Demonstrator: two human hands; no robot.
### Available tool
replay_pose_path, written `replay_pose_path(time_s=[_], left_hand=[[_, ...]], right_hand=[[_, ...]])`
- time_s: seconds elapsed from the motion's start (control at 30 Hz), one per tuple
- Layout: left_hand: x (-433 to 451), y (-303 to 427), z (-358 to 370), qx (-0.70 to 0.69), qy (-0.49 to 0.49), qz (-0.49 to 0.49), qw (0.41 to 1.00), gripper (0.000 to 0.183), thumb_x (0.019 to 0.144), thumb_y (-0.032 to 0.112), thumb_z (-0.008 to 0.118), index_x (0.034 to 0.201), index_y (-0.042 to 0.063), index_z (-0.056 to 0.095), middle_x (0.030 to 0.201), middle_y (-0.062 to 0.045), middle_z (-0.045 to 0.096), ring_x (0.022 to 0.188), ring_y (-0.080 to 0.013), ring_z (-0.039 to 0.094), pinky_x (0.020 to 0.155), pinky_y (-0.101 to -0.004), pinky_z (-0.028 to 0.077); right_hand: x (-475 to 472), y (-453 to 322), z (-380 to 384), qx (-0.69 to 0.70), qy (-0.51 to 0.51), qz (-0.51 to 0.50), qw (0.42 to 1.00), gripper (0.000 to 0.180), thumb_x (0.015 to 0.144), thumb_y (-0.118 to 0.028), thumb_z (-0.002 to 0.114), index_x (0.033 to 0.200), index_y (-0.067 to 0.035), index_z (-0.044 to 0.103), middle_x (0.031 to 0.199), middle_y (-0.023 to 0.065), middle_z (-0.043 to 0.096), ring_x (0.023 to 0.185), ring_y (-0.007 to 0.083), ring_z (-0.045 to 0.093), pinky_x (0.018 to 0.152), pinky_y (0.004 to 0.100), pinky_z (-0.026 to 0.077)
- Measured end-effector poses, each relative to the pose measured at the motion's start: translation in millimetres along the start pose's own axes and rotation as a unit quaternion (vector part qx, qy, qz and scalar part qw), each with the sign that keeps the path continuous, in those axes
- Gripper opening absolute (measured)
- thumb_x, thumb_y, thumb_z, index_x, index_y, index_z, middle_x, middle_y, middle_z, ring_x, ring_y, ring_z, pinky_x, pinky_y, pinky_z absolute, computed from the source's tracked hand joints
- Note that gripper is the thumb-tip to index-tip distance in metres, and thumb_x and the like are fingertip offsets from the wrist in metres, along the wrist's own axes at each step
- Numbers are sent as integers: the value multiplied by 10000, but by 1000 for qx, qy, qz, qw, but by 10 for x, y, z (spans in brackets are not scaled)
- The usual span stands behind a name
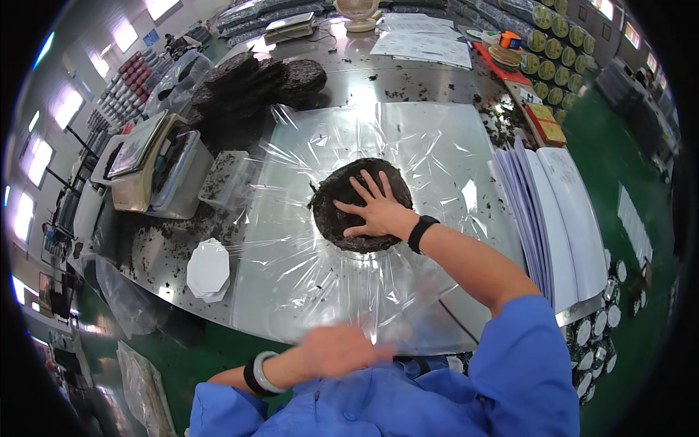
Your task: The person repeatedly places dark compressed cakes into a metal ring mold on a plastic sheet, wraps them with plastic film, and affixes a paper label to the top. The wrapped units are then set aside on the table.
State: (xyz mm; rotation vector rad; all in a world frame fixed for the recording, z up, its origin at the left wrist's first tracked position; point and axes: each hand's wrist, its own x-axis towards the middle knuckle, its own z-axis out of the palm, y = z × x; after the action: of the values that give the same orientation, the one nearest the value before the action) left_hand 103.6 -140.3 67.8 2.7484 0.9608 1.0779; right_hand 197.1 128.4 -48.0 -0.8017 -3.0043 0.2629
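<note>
A thick round cake of dark dried material, likely seaweed [334, 183], sits on clear plastic film [311, 273] in the middle of the table. My right hand [377, 210] lies flat on top of it with the fingers spread. Folds in the film radiate out from under the cake. Close to my body, near the table's front edge, my left hand [347, 349] is blurred by motion. Its fingers look partly curled, and whether they pinch the film cannot be made out.
Dark round cakes [235, 82] are piled at the back left. Plastic bins [180, 180] and white paper octagons [208, 270] lie to the left. Folded white sheets [568, 218] line the right edge. Papers [420, 46] and a fan [357, 13] stand at the back.
</note>
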Motion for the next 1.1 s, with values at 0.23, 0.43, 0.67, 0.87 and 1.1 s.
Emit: replay_pose_path(time_s=[0.23, 0.43, 0.67, 0.87, 1.1], left_hand=[[-1421, -463, 1067, 64, -201, -414, 886, 1068, 856, 460, 748, 1559, -59, 134, 1591, -391, -48, 1499, -542, 8, 1224, -555, 137], [-199, -1459, 537, 17, 94, -339, 936, 735, 862, 481, 732, 1363, 12, 471, 1384, -235, 452, 1258, -366, 487, 1018, -427, 441], [-24, -1590, 532, 108, 99, -346, 927, 225, 939, 294, 591, 865, 101, 680, 933, -71, 625, 880, -324, 604, 743, -445, 479], [209, -1680, 558, 184, -75, -351, 915, 413, 959, 405, 585, 841, 17, 660, 909, -136, 566, 920, -333, 548, 807, -451, 429], [279, -1735, 452, 178, -224, -404, 869, 538, 912, 501, 644, 992, -29, 699, 1030, -155, 619, 1040, -302, 554, 919, -407, 421]], right_hand=[[102, -201, 37, -8, 6, -28, 1000, 840, 851, -854, 364, 1560, -406, 339, 1665, 223, 124, 1532, 459, -69, 1157, 685, -108], [5, -40, -207, -25, -42, 10, 999, 737, 889, -762, 467, 1522, -387, 422, 1661, 233, 126, 1519, 498, -32, 1154, 697, -89], [-1375, -320, -1444, 477, 77, -22, 875, 567, 925, -264, 673, 1375, 53, 537, 1254, 238, 651, 1123, 328, 630, 935, 369, 500], [-1993, -556, -1253, 26, 40, 129, 990, 290, 887, -54, 620, 1161, 38, 647, 1023, 192, 675, 910, 333, 627, 744, 406, 520], [-1746, -1252, -1341, 101, 252, -224, 936, 396, 914, -313, 710, 1041, 58, 655, 914, 147, 655, 874, 273, 607, 811, 377, 525]])
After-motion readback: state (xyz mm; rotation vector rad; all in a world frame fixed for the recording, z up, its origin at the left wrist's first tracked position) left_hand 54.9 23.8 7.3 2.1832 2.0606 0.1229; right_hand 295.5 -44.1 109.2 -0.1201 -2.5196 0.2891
